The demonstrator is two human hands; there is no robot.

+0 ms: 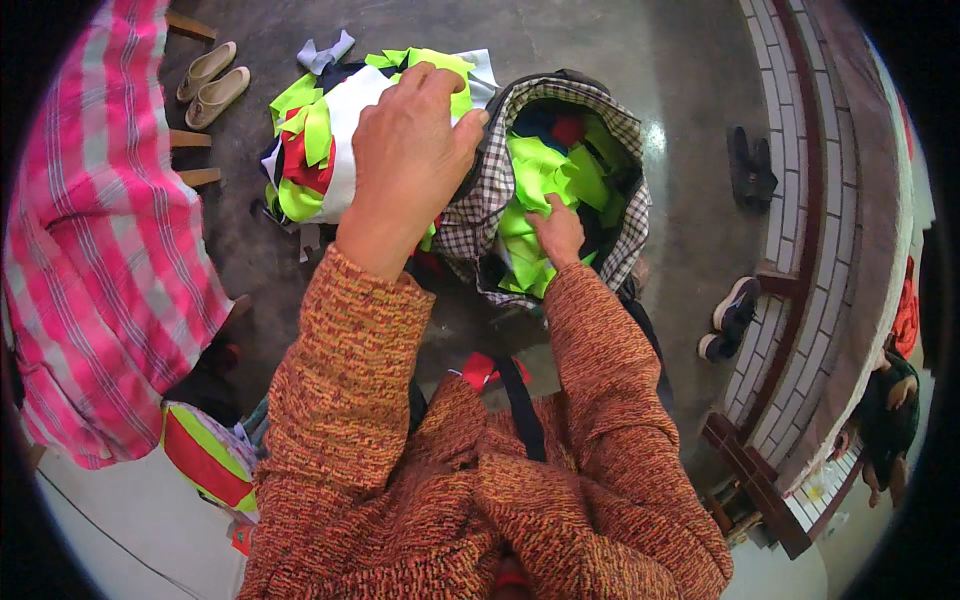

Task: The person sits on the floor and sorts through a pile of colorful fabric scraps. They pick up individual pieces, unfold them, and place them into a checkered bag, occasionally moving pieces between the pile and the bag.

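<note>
My left hand (405,160) is raised above a heap of cloth scraps (300,200), its fingers bent and the thumb held apart, with nothing visible in its grasp. White, neon yellow-green, red and dark pieces make up that heap. To its right stands a checkered cloth bag (487,195) with a wide mouth, partly filled with scraps. Inside it, my right hand (558,232) has its fingers closed on neon yellow-green cloth (540,170); the fingertips are partly hidden by the folds. A black strip (522,410) and a red scrap (480,370) lie by my lap.
Pink plaid cloth (100,220) drapes over furniture on the left, with pale shoes (217,98) beyond. Dark slippers (750,170) and black-and-white sneakers (738,305) sit on the right, beside a white-tiled ledge (835,200). A red-and-green piece (205,455) is at lower left.
</note>
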